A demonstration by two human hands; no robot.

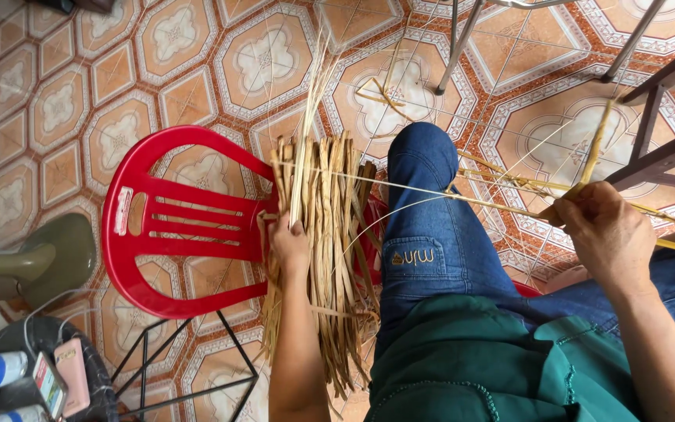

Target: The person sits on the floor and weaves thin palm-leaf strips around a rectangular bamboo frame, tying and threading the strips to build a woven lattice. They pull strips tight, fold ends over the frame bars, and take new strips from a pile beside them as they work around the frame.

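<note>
My left hand (pixel 291 246) presses on a thick bundle of dry tan reed strips (pixel 336 234) that lies across the seat of a red plastic chair (pixel 166 223), and it pinches a few thin strips that stand up from the bundle. My right hand (pixel 607 234) is raised at the right, closed on a thin yellowish strip (pixel 587 164) that runs up and away. A fine pale strand (pixel 431 191) stretches across my blue-jeaned knee (pixel 431 227) between the bundle and that hand.
Patterned orange and white floor tiles (pixel 64 101) lie all around. Metal chair legs (pixel 462 39) and a dark wooden frame (pixel 666 148) stand at the upper right. A green stool (pixel 41 262), a black wire rack (pixel 189 359) and bottles with a pink phone (pixel 72 375) sit at lower left.
</note>
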